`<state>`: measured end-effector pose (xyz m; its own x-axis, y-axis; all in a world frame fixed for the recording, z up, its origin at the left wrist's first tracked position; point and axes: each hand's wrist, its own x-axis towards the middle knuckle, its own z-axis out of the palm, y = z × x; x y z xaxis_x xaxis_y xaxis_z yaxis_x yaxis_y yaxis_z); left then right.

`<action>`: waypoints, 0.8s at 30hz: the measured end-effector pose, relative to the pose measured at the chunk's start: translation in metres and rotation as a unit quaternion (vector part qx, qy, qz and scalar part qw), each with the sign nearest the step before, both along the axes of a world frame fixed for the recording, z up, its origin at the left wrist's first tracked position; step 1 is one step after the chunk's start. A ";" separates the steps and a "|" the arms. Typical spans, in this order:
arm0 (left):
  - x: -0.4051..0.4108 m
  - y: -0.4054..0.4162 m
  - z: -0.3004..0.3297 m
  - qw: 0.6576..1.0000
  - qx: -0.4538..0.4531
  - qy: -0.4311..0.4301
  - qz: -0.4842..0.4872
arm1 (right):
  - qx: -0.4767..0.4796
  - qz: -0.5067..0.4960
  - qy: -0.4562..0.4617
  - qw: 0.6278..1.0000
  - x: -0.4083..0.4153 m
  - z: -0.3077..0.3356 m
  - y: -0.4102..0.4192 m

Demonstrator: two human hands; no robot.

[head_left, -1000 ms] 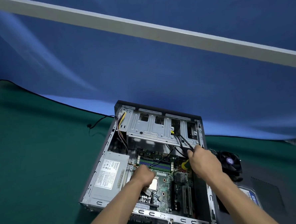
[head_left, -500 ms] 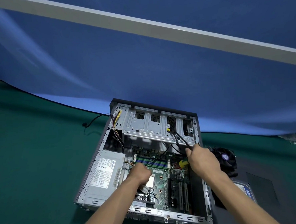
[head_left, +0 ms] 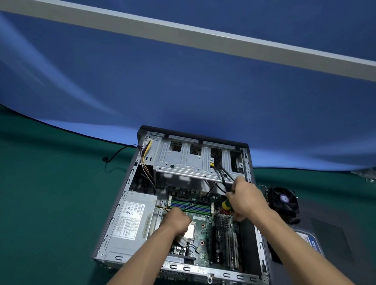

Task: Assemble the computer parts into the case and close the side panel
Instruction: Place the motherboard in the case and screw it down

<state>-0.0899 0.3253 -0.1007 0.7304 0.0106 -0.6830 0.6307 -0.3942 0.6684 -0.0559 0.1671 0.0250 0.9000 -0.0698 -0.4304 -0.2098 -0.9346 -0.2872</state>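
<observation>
Since the earlier frames little has moved: the right hand (head_left: 246, 199) keeps gripping the yellow-handled screwdriver (head_left: 226, 205) (tip hidden) over the motherboard (head_left: 206, 229) inside the open case (head_left: 128, 185); the left hand (head_left: 176, 220), fingers curled, rests near the CPU socket (head_left: 191, 231). Fastening seems ongoing.

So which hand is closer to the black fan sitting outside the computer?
The right hand. It is at the case's right edge, holding black cables, a short way left of the fan. The left hand is farther left, over the motherboard.
</observation>
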 end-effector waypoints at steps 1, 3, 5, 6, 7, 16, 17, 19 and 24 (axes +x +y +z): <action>0.000 0.000 0.000 1.000 0.000 0.000 0.000 | -0.023 0.001 -0.011 1.000 0.002 0.000 0.000; 0.000 0.000 0.001 1.000 0.000 -0.001 0.001 | 0.007 -0.004 0.027 1.000 0.006 0.004 0.001; -0.001 0.000 0.001 1.000 0.002 -0.005 0.001 | 0.066 -0.019 0.075 0.995 0.008 0.007 0.005; -0.001 0.000 0.001 1.000 0.004 -0.007 0.000 | 0.051 -0.016 0.065 0.996 0.008 0.006 0.007; -0.001 0.000 0.001 1.000 0.006 -0.008 -0.001 | 0.013 -0.011 0.025 1.000 0.008 0.002 0.007; -0.001 0.000 0.001 1.000 0.002 -0.001 0.006 | -0.053 -0.039 -0.070 0.995 0.010 -0.007 0.002; -0.001 0.000 0.000 1.000 0.003 0.001 0.005 | -0.059 -0.037 -0.077 0.995 0.009 -0.007 -0.003; 0.000 0.000 0.001 1.000 0.004 0.002 0.003 | 0.013 -0.041 -0.028 0.999 0.010 -0.005 -0.013; 0.002 -0.002 0.000 1.000 -0.003 0.012 0.003 | -0.025 0.018 -0.029 0.999 0.009 -0.003 -0.027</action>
